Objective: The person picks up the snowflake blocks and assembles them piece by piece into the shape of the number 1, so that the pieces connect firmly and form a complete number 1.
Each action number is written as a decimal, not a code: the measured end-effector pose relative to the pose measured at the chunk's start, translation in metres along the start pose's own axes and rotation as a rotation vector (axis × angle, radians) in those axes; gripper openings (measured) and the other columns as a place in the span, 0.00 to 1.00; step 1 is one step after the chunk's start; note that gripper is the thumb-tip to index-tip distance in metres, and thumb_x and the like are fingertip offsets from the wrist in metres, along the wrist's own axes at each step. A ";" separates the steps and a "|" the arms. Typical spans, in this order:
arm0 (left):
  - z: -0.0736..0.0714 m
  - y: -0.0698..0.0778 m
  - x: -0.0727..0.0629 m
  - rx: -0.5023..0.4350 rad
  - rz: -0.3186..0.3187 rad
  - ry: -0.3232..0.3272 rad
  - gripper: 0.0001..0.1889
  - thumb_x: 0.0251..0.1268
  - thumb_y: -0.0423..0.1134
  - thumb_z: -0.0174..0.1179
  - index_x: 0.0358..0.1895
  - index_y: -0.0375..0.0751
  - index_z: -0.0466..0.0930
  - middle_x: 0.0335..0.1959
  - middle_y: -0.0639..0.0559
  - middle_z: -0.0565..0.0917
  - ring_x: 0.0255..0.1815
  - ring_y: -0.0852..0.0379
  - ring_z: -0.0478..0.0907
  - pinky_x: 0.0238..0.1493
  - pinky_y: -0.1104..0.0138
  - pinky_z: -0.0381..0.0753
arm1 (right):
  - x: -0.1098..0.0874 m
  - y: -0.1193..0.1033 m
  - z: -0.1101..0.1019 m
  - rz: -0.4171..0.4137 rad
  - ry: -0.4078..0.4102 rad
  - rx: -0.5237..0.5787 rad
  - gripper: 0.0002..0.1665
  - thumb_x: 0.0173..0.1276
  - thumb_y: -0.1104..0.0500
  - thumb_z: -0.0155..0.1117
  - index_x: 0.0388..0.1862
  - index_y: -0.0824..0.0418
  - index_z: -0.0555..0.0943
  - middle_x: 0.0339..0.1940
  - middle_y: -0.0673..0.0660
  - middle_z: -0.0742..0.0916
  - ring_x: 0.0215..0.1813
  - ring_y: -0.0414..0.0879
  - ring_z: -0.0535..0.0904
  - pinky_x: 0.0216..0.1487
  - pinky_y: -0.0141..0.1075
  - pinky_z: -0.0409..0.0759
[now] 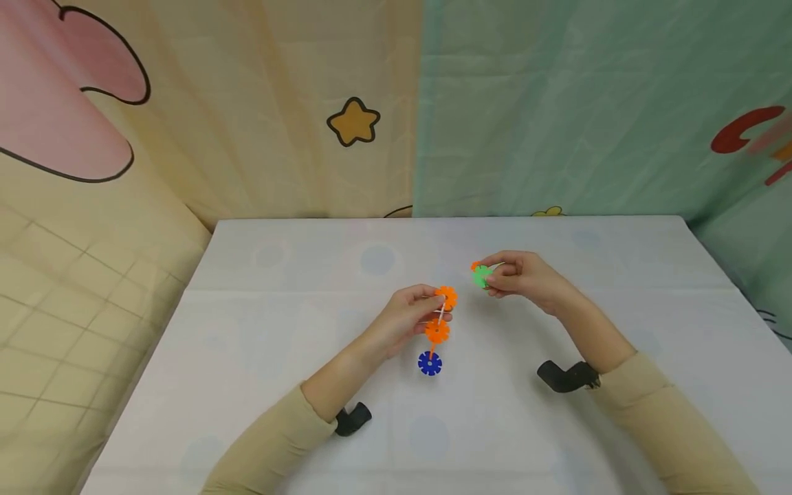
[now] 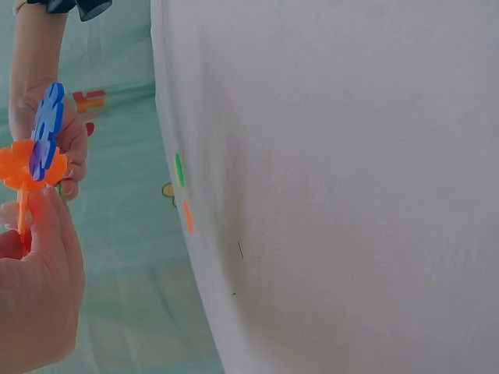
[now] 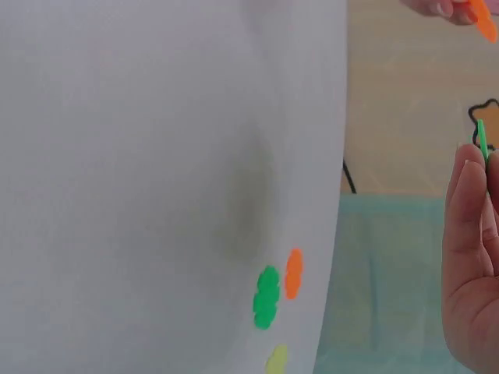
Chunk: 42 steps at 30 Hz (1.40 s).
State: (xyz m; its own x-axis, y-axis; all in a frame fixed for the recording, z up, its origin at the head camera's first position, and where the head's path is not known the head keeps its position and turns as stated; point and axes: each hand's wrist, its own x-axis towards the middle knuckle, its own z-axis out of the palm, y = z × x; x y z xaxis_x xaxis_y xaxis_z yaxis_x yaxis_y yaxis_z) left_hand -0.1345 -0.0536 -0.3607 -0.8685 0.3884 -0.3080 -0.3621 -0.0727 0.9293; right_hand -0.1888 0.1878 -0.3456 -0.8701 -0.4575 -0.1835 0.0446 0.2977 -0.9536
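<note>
My left hand [image 1: 402,320] pinches a chain of flower-shaped snowflake discs by its upper end. The chain has an orange disc [image 1: 437,331] in the middle and a blue disc [image 1: 430,363] at the lower end. A whitish disc, seen edge-on, joins two orange ones. Off to the right and a little farther back, my right hand [image 1: 522,280] holds a green disc [image 1: 480,276] between thumb and fingers. That disc shows as a thin green edge above the fingertips in the right wrist view. The two hands are apart, both raised above the table.
On the white-covered table [image 1: 309,261], a green disc [image 3: 267,298], an orange disc [image 3: 293,273] and a yellow disc [image 3: 277,361] lie flat near the far edge, largely hidden behind my right hand in the head view. Patterned curtains [image 1: 278,103] hang behind the table.
</note>
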 end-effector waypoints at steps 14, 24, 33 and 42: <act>0.003 0.002 -0.004 0.003 0.043 -0.032 0.10 0.70 0.34 0.51 0.43 0.28 0.73 0.38 0.37 0.81 0.36 0.57 0.80 0.42 0.67 0.81 | -0.001 -0.023 0.031 -0.081 -0.046 0.018 0.18 0.66 0.72 0.54 0.55 0.73 0.71 0.30 0.64 0.81 0.32 0.46 0.81 0.43 0.42 0.82; 0.006 0.002 -0.008 0.042 0.075 -0.018 0.09 0.70 0.34 0.50 0.41 0.29 0.74 0.39 0.37 0.82 0.37 0.54 0.82 0.40 0.67 0.81 | -0.003 -0.026 0.037 -0.119 -0.020 0.017 0.16 0.67 0.72 0.53 0.54 0.73 0.72 0.28 0.58 0.80 0.31 0.46 0.79 0.41 0.38 0.82; 0.007 0.004 -0.008 0.048 0.093 -0.021 0.10 0.71 0.35 0.50 0.42 0.27 0.74 0.37 0.38 0.83 0.38 0.51 0.82 0.41 0.66 0.81 | -0.004 -0.026 0.041 -0.139 -0.002 0.022 0.16 0.67 0.71 0.53 0.53 0.74 0.73 0.30 0.59 0.80 0.33 0.52 0.79 0.40 0.36 0.82; 0.009 0.003 -0.008 0.038 0.063 0.024 0.08 0.70 0.33 0.50 0.38 0.29 0.74 0.37 0.38 0.83 0.40 0.48 0.83 0.41 0.66 0.81 | -0.005 -0.024 0.051 -0.216 0.029 -0.042 0.13 0.65 0.71 0.57 0.49 0.72 0.76 0.30 0.61 0.82 0.30 0.46 0.80 0.40 0.42 0.82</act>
State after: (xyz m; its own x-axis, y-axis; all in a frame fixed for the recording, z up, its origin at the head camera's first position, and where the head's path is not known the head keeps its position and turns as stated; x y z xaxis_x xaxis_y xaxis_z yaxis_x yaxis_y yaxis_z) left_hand -0.1254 -0.0491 -0.3539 -0.8972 0.3620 -0.2530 -0.2938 -0.0615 0.9539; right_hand -0.1607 0.1407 -0.3340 -0.8709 -0.4904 0.0311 -0.1639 0.2302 -0.9592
